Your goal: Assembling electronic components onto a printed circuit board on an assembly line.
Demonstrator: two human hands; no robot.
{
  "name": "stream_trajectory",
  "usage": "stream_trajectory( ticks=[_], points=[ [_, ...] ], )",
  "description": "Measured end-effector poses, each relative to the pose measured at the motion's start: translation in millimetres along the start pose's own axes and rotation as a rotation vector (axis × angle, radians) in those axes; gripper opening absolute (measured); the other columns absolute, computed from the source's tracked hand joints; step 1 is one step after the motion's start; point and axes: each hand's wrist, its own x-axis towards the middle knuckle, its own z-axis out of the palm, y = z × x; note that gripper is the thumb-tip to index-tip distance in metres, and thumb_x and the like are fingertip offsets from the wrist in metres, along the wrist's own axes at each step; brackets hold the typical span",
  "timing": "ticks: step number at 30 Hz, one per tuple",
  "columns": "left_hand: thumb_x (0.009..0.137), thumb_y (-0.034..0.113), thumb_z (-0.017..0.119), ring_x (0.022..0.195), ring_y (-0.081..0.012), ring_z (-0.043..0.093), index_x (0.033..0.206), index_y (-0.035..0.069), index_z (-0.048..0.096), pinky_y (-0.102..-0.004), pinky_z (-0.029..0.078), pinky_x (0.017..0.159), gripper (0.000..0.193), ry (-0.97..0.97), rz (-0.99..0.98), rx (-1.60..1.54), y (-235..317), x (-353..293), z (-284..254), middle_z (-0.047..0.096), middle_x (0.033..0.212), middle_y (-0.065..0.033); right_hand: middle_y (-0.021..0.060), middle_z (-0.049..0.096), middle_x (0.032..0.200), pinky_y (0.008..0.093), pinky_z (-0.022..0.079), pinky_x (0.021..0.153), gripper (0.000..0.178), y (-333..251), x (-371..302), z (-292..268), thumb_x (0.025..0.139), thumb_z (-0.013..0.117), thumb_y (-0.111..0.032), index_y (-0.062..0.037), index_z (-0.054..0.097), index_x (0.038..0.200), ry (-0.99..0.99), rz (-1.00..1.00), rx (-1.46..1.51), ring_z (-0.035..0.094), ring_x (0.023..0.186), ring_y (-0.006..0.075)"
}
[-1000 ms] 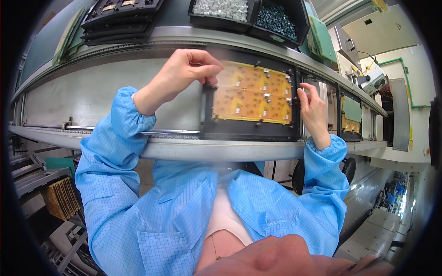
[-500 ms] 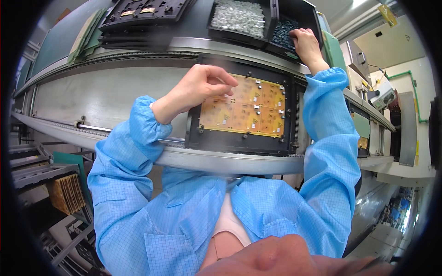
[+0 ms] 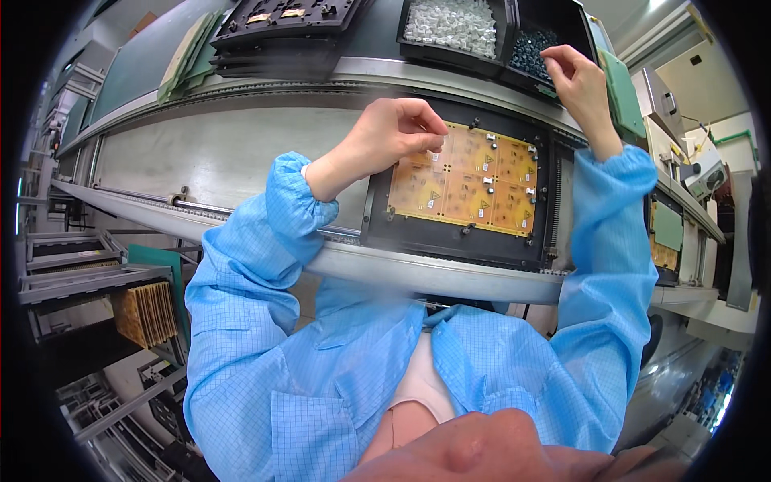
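Observation:
A yellow-orange printed circuit board panel [image 3: 466,181] lies in a black carrier frame [image 3: 418,233] on the rail line before me, with several small white and dark parts standing on it. Over its far left corner hovers my left hand [image 3: 385,136], thumb and forefinger pinched on a tiny white part [image 3: 442,145]. My right hand [image 3: 582,84] is at the near right side of a black bin holding small dark blue parts [image 3: 532,52]. Its thumb and fingers are drawn together, and anything between them is too small or hidden to name.
Beside the dark parts stands a black bin of white parts [image 3: 451,28]. Stacked black carriers [image 3: 281,40] sit at the far left of it, with green sheets [image 3: 186,60] beyond. A metal rail [image 3: 450,277] runs along the near side. Brown boards [image 3: 144,313] stand upright in a rack at lower left.
The whole view has shifted, so the bench appears farther right. My right hand has drawn back slightly from the dark parts. My left hand stays pinched above the board.

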Motion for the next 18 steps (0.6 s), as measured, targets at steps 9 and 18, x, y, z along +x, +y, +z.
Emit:
stream_trajectory(
  ticks=[9,18],
  points=[
    [0.085,0.007,0.072,0.071,-0.0071,0.064,0.092,0.0,0.072,-0.0242,0.052,0.066,0.01,0.139,0.102,0.35,5.1,22.0,0.5,0.071,0.08,-0.0038,0.0037,0.069,0.094,0.0215,0.05,0.079,0.017,-86.0,-88.2,9.2,0.096,0.061,-0.007,0.0015,0.067,0.109,-0.149,0.19,0.584,0.064,0.088,0.0077],
    [0.08,0.021,0.075,0.078,-0.0259,0.065,0.088,0.013,0.075,-0.0368,0.054,0.07,0.011,0.275,0.427,0.905,-17.1,33.1,-2.5,0.065,0.081,-0.0056,0.0049,0.07,0.094,0.022,0.051,0.08,0.018,-78.9,-95.9,23.2,0.097,0.062,-0.01,0.0013,0.068,0.109,-0.171,0.278,0.613,0.065,0.089,0.0087]
  ],
)
